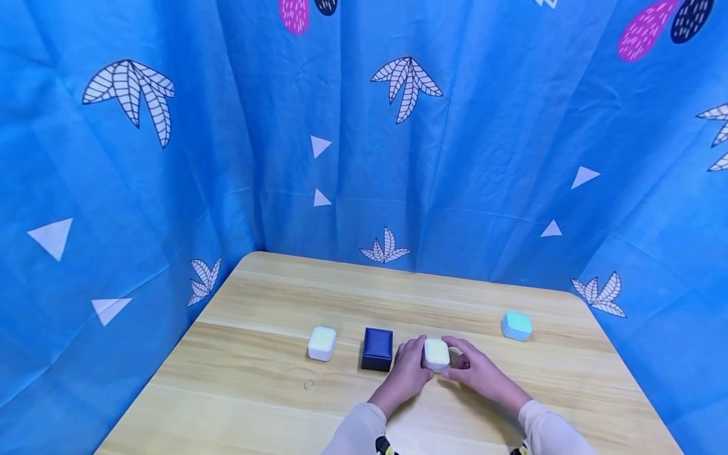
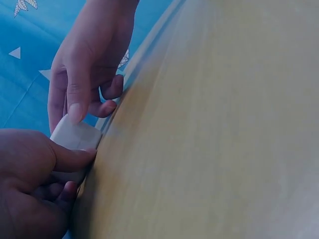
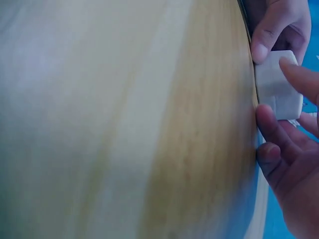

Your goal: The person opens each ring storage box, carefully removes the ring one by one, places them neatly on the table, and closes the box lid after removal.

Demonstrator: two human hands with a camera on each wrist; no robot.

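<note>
A small white jewelry box (image 1: 436,354) with rounded corners stands on the table between both hands, its lid down. My left hand (image 1: 407,368) grips it from the left side, thumb at the near face, as the left wrist view also shows with the box (image 2: 75,133). From the right, my right hand (image 1: 480,371) pinches the same box between thumb and fingers. In the right wrist view, the right thumb lies on the box (image 3: 276,87) near its upper edge, and its other fingers are partly hidden. Just left of the left hand sits a dark navy box (image 1: 378,349).
Another white box (image 1: 321,343) stands farther left, and a turquoise box (image 1: 517,325) lies to the right. A small clear round mark or ring (image 1: 309,384) shows on the wooden table (image 1: 227,392). Blue patterned curtains (image 1: 483,158) hang behind and beside the table.
</note>
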